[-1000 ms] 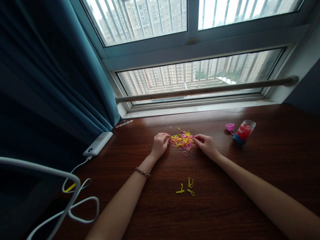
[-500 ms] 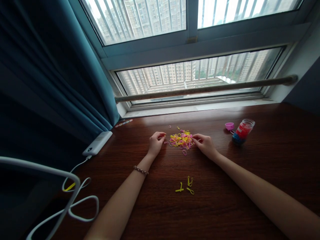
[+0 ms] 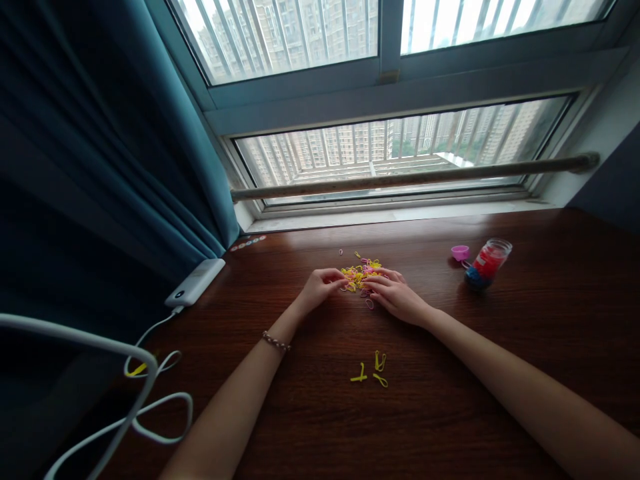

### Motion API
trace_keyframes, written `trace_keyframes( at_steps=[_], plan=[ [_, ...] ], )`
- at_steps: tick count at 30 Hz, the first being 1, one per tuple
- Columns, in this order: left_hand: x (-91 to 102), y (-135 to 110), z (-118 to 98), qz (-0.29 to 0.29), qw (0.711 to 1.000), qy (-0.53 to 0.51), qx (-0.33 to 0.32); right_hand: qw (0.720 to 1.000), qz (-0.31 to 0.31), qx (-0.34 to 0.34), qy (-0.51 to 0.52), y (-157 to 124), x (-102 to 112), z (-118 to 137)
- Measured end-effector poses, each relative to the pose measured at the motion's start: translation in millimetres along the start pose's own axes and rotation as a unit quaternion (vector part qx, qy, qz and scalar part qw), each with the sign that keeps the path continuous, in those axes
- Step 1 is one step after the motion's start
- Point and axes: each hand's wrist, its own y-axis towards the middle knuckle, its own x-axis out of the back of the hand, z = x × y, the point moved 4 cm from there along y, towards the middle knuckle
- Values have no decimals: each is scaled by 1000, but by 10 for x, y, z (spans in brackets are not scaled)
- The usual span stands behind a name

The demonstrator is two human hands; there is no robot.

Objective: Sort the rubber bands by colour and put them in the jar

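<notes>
A loose pile of small yellow and pink rubber bands [image 3: 358, 275] lies on the brown table. My left hand [image 3: 320, 289] reaches its left edge, fingers bent and touching the bands, with a gap showing between thumb and fingers. Over the pile's right side rests my right hand [image 3: 397, 297], palm down and fingers stretched out, hiding some of the bands. I see no band clearly held in either hand. A pink band [image 3: 369, 304] lies just in front of the pile. Nearer to me, several yellow bands [image 3: 380, 361] sit apart in a small group.
To the right, a clear jar [image 3: 490, 259] with red and blue contents stands tilted beside a pink cup-shaped piece [image 3: 460, 253]. A white power bank [image 3: 195, 283] with a white cable [image 3: 165, 399] is at the left, by the blue curtain [image 3: 200, 167]. A window lies behind the table [image 3: 300, 427].
My left hand has moved right to touch the pile. My right hand has gone from a pinch at the pile's edge to lying spread over its right side.
</notes>
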Motion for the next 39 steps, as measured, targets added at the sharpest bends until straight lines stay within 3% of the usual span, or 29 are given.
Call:
trace_keyframes(
  at_steps=[3,5,8,11,13,17,20,24,30,39],
  plan=[
    [-209,-117,-181,220,975,-8,31,1000,-23,6,16,-3,-1,-20],
    [-319,-211,-258,326,944,6,57,999,-42,8,30,-5,3,-31],
    [-397,-297,-308,410,910,21,66,996,-76,-1,55,-7,19,-63],
    [-377,-305,-257,442,893,42,70,991,-107,-12,77,-9,40,-104],
    [-315,-244,-189,400,913,55,62,990,-111,-13,80,-10,47,-109],
    [-131,-65,-64,167,982,85,-5,998,-40,9,40,-6,13,-42],
    [-74,-28,30,57,985,159,-33,1000,6,19,11,-7,-11,4],
    [-94,-36,106,48,972,224,-47,999,-21,11,21,-10,1,-12],
    [-87,-34,100,40,968,244,-45,987,-130,-16,97,-13,76,-111],
    [-94,-36,98,34,966,252,-50,945,-208,-159,195,-78,113,-297]
  ],
)
